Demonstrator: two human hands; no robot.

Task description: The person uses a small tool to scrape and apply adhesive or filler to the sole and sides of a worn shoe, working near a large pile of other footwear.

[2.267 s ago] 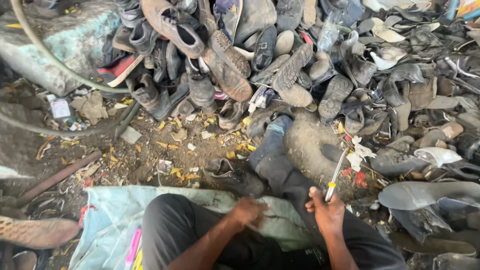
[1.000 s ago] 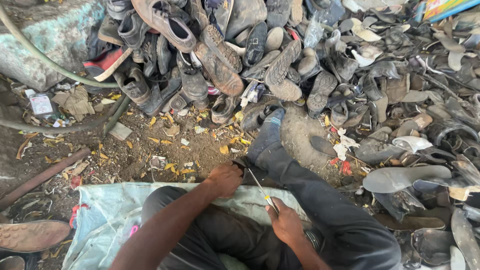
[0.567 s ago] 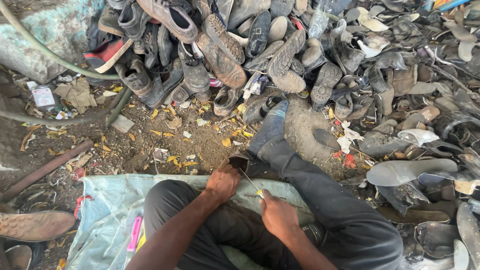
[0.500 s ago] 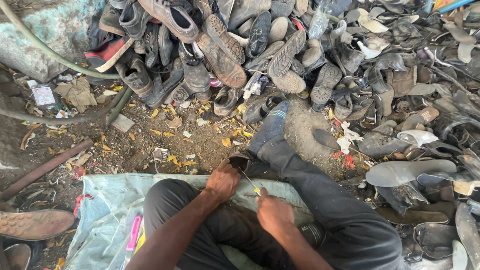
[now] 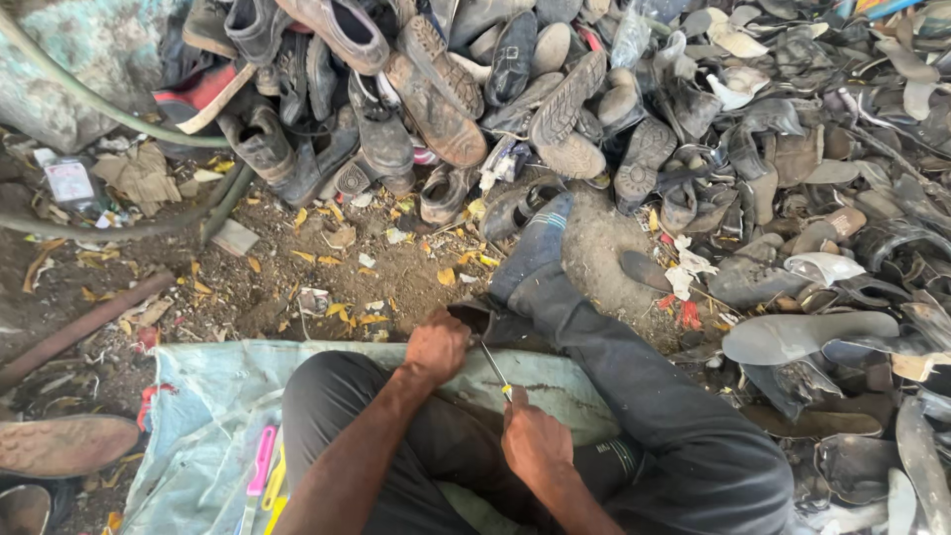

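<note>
My left hand (image 5: 437,346) grips a small dark piece of shoe material (image 5: 470,315) against the ground just beyond my knee. In my right hand (image 5: 534,440) is a thin metal tool with a yellow handle (image 5: 494,369), its tip pointing up at the dark piece. I sit on a pale blue-green sack (image 5: 208,396) with my right leg in dark trousers (image 5: 634,386) stretched out toward the shoe pile.
A big heap of worn shoes and boots (image 5: 475,89) fills the far side, with loose soles (image 5: 807,335) piled at the right. A green hose (image 5: 109,114) and a brown pipe (image 5: 84,327) lie at left. Pink and yellow tools (image 5: 263,471) rest on the sack.
Both hands came together in front of me. The left hand now holds the dark piece down, and the right hand has brought the tool's tip up to it.
</note>
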